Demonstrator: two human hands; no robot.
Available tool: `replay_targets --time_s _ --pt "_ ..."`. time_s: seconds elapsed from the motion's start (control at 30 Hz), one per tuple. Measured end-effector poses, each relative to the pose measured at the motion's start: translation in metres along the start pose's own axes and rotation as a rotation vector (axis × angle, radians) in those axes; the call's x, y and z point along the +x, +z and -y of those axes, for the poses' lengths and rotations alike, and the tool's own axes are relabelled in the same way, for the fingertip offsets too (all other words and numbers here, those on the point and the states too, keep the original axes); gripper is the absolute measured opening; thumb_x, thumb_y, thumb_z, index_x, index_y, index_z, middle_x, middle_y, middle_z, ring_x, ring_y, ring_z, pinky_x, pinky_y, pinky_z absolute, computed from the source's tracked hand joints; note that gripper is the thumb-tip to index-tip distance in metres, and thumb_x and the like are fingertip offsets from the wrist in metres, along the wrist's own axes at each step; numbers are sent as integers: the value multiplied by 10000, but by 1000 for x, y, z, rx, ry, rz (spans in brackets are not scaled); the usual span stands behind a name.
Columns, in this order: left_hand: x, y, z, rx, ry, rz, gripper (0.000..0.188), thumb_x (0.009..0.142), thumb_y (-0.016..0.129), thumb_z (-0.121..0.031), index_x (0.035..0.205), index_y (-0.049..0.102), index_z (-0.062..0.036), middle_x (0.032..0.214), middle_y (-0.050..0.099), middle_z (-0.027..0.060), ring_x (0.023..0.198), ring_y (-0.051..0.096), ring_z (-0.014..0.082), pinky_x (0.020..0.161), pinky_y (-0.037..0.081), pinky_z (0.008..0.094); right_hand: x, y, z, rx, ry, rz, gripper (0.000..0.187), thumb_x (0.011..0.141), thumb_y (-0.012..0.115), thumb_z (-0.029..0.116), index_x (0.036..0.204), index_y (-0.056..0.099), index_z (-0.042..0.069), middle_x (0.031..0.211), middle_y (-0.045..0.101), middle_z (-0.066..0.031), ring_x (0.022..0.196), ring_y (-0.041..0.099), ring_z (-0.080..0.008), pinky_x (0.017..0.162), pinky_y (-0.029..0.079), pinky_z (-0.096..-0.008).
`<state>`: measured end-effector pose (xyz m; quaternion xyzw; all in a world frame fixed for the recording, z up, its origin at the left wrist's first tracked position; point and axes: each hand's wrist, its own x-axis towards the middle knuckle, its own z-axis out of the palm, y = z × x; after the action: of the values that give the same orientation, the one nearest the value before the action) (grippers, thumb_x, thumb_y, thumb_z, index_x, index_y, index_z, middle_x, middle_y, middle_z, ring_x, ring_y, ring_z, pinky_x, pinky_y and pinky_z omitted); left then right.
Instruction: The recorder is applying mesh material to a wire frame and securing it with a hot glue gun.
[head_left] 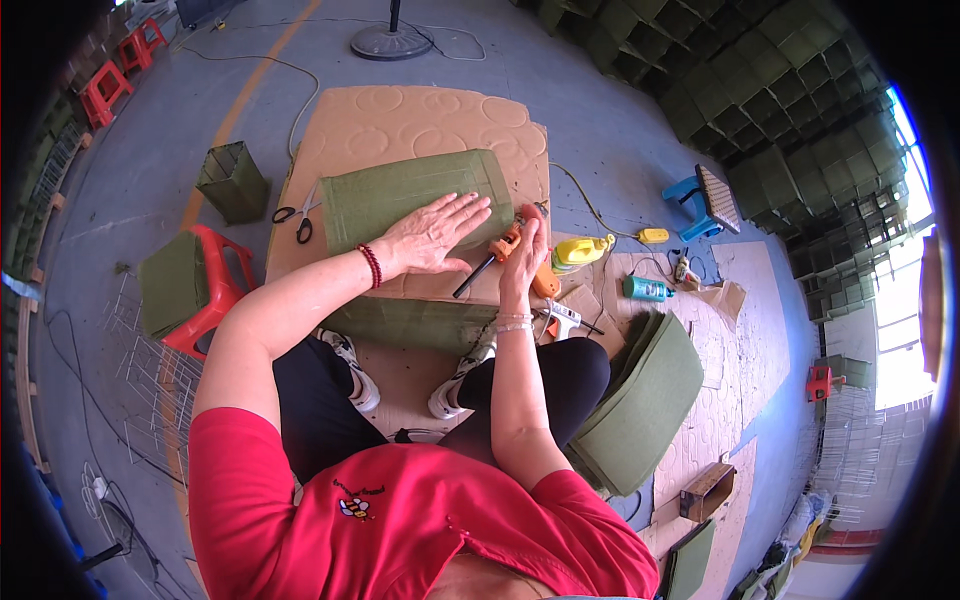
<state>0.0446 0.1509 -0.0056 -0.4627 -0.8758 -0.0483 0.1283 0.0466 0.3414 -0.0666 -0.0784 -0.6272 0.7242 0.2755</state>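
My left hand lies flat on a green felt panel, its fingers stretched toward the panel's right side. The panel rests on a brown cardboard sheet in front of me. At the panel's right edge my right hand is closed around an orange glue gun; a black rod sticks out of it toward the lower left. Part of the gun is hidden behind the hand. Scissors with black handles lie left of the panel. Close to my right wrist is a white glue gun. Another green felt piece lies by my feet.
A yellow bottle and a teal bottle are on the right. Stacked felt sheets lie beside my right leg. On the left stand a red stool and a green felt box. Cables cross the floor.
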Motion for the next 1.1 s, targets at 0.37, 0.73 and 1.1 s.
replay_targets --time_s 0.37,0.73,1.1 --pt "2 2 -2 88 -57 19 979 828 547 -632 1480 225 24 1544 246 173 1432 243 295 1183 199 420 26 33 4 -740 -544 233 649 916 531 189 1477 254 16 1462 377 -198 1370 340 -325 1114 231 -452" --pt "1 5 -15 161 -203 38 986 783 606 -566 1474 239 33 1540 249 185 1440 219 300 1192 162 410 -1 27 16 -753 -809 566 618 957 456 369 1430 354 -16 1455 398 -211 1365 366 -335 1148 218 -459" --pt "-15 26 -50 507 -397 -85 881 846 540 -498 1496 220 3 1566 208 148 1457 181 281 1197 121 413 -6 14 13 -866 -835 628 861 918 275 672 1427 355 -18 1453 407 -196 1377 345 -334 1144 213 -484"
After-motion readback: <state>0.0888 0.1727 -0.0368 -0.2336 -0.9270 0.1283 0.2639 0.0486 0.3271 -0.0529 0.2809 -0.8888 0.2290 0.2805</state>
